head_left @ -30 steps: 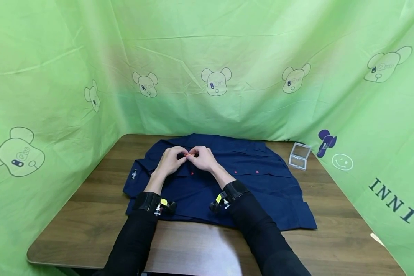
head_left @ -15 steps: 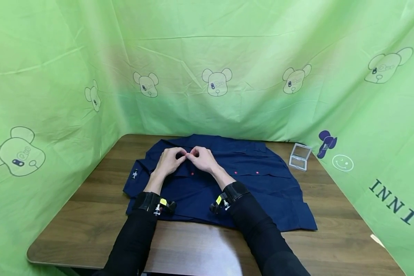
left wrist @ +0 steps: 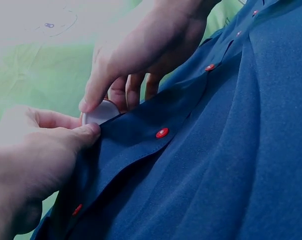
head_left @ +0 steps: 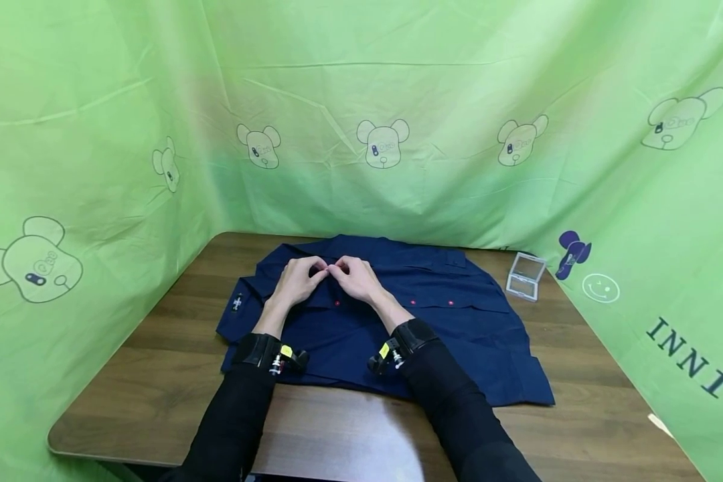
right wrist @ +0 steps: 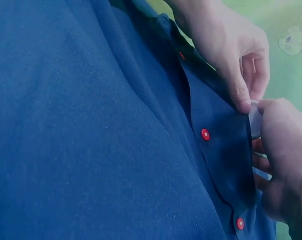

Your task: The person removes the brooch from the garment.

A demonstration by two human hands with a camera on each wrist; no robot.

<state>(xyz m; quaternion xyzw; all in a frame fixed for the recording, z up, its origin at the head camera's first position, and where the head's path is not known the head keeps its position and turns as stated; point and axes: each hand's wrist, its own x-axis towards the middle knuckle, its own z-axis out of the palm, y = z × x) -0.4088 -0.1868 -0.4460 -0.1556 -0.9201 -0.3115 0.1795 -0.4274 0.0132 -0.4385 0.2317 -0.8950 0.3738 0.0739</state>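
A navy shirt (head_left: 446,355) with red buttons (left wrist: 162,133) lies spread on the table. At an edge of its cloth sits a round white disc with an orange rim (left wrist: 103,113), a small part of which shows in the right wrist view too. My left hand (head_left: 297,281) pinches the disc's edge together with the cloth, thumb and forefinger pressed close. From the other side my right hand (head_left: 355,278) pinches the same disc between thumb and forefinger. The fingertips of both hands meet over the shirt's upper left part and hide the disc in the head view.
An opened clear case (head_left: 525,276) lies on the wooden table (head_left: 132,381) to the right of the shirt. A green printed curtain (head_left: 313,87) stands behind and at both sides. A cross-shaped emblem (head_left: 237,303) marks the shirt's left part.
The hands stay nearly in place; their fingertips shift slightly. An orange-red bit seen between them a second ago is now hidden in the head view.
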